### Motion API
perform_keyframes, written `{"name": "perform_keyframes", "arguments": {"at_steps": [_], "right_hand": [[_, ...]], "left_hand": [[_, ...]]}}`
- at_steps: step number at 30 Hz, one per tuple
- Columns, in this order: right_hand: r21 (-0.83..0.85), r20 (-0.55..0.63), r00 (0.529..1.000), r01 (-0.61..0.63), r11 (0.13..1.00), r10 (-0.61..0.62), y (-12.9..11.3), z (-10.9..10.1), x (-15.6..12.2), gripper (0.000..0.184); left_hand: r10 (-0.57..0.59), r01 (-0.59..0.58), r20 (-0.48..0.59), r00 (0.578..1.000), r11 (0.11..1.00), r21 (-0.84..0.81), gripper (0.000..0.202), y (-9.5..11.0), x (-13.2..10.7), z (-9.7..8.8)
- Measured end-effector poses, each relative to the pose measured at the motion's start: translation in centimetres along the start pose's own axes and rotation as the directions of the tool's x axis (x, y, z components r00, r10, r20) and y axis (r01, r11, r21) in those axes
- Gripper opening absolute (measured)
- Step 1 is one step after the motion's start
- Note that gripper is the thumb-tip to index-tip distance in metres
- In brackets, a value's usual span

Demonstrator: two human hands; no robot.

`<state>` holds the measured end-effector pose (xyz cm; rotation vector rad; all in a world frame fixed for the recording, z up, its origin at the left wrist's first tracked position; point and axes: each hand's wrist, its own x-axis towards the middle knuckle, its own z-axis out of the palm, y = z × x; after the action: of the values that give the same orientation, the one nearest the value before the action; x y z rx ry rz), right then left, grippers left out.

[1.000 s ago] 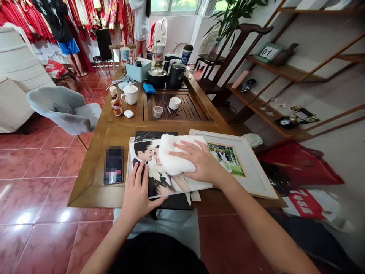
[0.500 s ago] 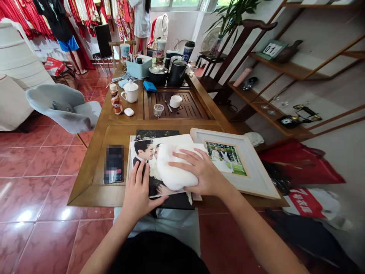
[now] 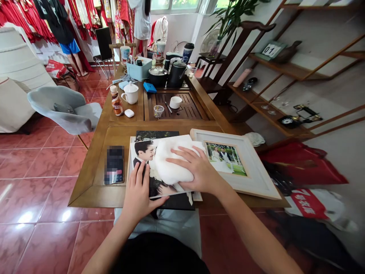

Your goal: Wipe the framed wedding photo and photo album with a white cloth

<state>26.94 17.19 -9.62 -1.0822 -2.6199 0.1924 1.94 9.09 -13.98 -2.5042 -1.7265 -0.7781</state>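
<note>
A white cloth [image 3: 171, 163] is held against a photo [image 3: 155, 186] on the tabletop [image 3: 114, 133] by the right hand [image 3: 196, 167], its fingers spread over the top in a loose, half-closed grip. The photo's left side is pinned by the left hand [image 3: 139, 194], fingers parted and nothing clasped. Light, even pressure seems best, with the cloth kept flat and the photo braced against slipping toward the framed picture [image 3: 226, 156] at its right.

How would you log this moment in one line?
left hand: resting on photo print | right hand: spread over white pad, on print | right of print: framed picture | left of print: phone
</note>
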Motion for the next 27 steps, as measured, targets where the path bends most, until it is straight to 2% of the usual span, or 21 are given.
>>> {"name": "perform_keyframes", "arguments": {"at_steps": [4, 7, 16, 20, 24, 27], "right_hand": [[0.017, 0.043, 0.997, 0.062, 0.998, -0.063, -1.7, 0.0, -1.5, 0.076], [0.030, 0.064, 0.995, 0.076, 0.997, -0.078, -2.0, -0.1, -1.6, 0.077], [0.024, 0.017, 1.000, -0.006, 1.000, 0.006, 1.1, -0.1, 1.7, 0.071], [0.017, -0.001, 0.999, -0.037, 0.999, 0.037, 1.7, -0.1, 2.7, 0.071], [0.023, 0.009, 1.000, -0.020, 1.000, 0.020, 0.7, -0.1, 2.0, 0.067], [0.033, 0.027, 0.999, 0.026, 0.999, -0.027, -0.6, -0.1, 0.5, 0.071]], "left_hand": [[0.016, -0.016, 0.015, 1.000, 1.000, -0.007, 0.109, -0.1, 0.0, -0.1], [0.023, -0.023, 0.026, 0.999, 1.000, -0.008, 0.107, -0.1, 0.0, -0.2], [0.006, -0.006, 0.002, 1.000, 1.000, -0.003, 0.110, 0.0, 0.1, -0.1], [0.012, -0.012, -0.013, 1.000, 1.000, -0.003, 0.109, -0.1, 0.1, 0.0], [0.005, -0.005, -0.006, 1.000, 1.000, -0.012, 0.109, -0.1, 0.0, 0.0], [-0.001, 0.001, -0.001, 1.000, 1.000, -0.016, 0.108, 0.0, 0.0, -0.1]]}}
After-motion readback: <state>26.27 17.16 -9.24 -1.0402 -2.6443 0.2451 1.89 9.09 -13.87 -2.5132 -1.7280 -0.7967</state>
